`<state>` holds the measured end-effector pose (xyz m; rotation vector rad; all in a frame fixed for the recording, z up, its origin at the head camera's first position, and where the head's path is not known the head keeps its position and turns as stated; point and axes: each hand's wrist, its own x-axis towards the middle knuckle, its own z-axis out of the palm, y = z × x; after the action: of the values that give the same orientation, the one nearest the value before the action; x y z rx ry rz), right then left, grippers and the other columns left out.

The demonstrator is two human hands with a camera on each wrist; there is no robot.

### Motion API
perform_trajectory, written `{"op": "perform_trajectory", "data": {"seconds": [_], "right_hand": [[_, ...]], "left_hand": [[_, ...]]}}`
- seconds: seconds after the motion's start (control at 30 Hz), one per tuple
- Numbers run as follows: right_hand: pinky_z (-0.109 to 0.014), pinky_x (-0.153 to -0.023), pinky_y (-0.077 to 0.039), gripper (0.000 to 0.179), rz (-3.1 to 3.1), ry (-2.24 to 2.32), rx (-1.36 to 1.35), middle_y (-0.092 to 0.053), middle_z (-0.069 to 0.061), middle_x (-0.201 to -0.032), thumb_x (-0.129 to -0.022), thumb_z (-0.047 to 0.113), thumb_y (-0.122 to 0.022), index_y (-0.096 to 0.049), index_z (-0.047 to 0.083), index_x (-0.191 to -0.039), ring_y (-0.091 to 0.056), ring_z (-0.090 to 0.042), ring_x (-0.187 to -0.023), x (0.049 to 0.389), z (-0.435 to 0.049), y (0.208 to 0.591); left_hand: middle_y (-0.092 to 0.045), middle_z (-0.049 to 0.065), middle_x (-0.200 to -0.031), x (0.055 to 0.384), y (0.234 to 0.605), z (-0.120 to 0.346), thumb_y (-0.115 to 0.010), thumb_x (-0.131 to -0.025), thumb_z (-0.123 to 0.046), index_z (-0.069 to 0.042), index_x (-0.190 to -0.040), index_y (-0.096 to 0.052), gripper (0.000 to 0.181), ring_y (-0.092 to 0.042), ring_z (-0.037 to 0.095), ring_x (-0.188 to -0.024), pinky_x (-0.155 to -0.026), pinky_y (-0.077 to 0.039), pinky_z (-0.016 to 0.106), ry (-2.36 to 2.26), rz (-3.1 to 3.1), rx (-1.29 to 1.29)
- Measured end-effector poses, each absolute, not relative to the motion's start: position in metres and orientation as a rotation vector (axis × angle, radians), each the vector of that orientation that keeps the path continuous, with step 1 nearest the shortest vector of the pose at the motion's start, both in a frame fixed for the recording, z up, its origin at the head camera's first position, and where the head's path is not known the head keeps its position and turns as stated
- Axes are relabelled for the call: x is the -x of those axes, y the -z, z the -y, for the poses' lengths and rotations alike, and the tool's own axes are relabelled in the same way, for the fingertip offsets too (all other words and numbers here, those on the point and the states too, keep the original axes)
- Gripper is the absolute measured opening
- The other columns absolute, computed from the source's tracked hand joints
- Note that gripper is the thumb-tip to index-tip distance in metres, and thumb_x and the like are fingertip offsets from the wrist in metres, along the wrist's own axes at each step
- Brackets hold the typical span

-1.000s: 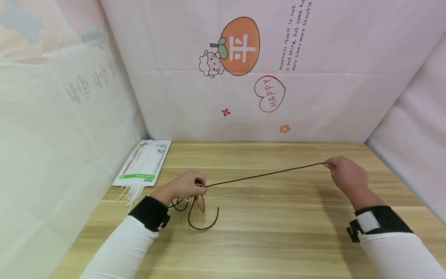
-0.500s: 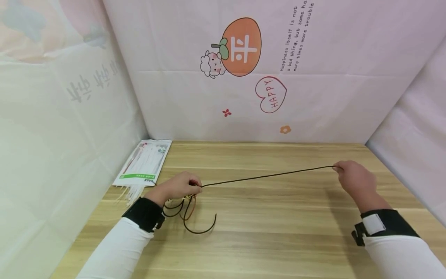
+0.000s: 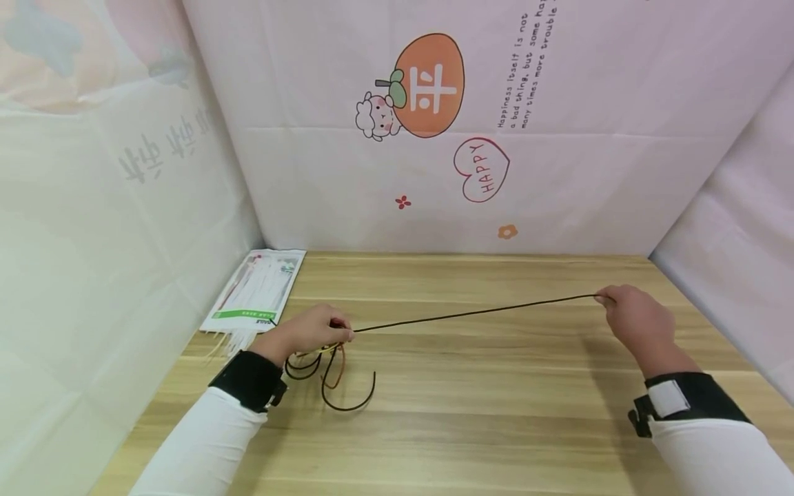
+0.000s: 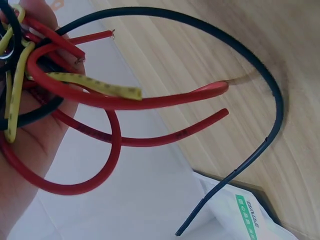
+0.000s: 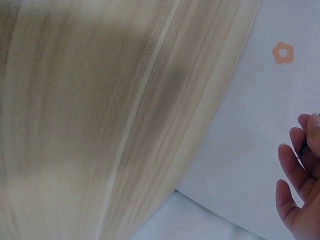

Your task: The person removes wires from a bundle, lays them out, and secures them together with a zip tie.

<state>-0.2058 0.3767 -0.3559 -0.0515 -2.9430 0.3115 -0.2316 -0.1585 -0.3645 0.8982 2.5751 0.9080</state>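
Between the two hands a thin black wire (image 3: 471, 314) runs nearly straight, just above the table. My left hand (image 3: 310, 327) holds its left end together with a tangled bunch of wires. In the left wrist view the bunch shows red wires (image 4: 170, 139), short yellow wires (image 4: 107, 88) and a long dark wire (image 4: 277, 100) curving out to a free tip. At the wire's other end my right hand (image 3: 639, 322) pinches it between thumb and forefinger. The right wrist view shows that hand's other fingers (image 5: 295, 172) loosely bent, with a short dark wire end at them.
A white packet (image 3: 251, 289) with a green band lies at the table's back left, pale thin strips (image 3: 238, 341) sticking out of its near end. Wood-grain table (image 3: 471, 413) spreads below the hands. Printed white cloth (image 3: 322, 186) stands behind and along both sides.
My right hand has moved right and slightly nearer, while my left hand has shifted left. The taut wire between them has lengthened, and the hanging loops have moved left with the left hand.
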Motion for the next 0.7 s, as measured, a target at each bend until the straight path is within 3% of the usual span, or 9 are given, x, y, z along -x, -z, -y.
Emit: {"op": "perform_trajectory", "data": {"seconds": [0.3,0.57,0.7], "right_hand": [[-0.047,-0.053,-0.044,0.026,2.943,-0.311,0.043,-0.060,-0.032,-0.114,-0.099,0.017,-0.052,-0.063,0.001,-0.115,-0.059,-0.051,-0.093,0.204,-0.385,0.358],[-0.046,-0.049,-0.043,0.024,2.918,-0.310,0.029,-0.061,-0.032,-0.109,-0.098,0.017,-0.054,-0.064,0.000,-0.112,-0.060,-0.049,-0.086,0.202,-0.389,0.358],[-0.045,-0.050,-0.043,0.023,2.912,-0.307,0.028,-0.061,-0.032,-0.108,-0.097,0.015,-0.055,-0.064,-0.001,-0.111,-0.061,-0.047,-0.083,0.200,-0.390,0.357]], "left_hand": [[-0.038,-0.008,-0.062,0.232,0.368,0.164,-0.061,-0.095,-0.024,-0.009,-0.072,-0.059,0.027,-0.037,0.010,-0.058,-0.060,-0.034,0.027,-0.908,-2.592,-0.809],[-0.040,-0.008,-0.062,0.231,0.370,0.173,-0.062,-0.092,-0.017,-0.010,-0.070,-0.060,0.023,-0.038,0.011,-0.059,-0.061,-0.034,0.029,-0.931,-2.571,-0.821],[-0.052,-0.007,-0.066,0.230,0.369,0.177,-0.061,-0.092,-0.012,-0.008,-0.074,-0.065,0.019,-0.045,0.012,-0.063,-0.063,-0.038,0.030,-0.936,-2.536,-0.801]]}}
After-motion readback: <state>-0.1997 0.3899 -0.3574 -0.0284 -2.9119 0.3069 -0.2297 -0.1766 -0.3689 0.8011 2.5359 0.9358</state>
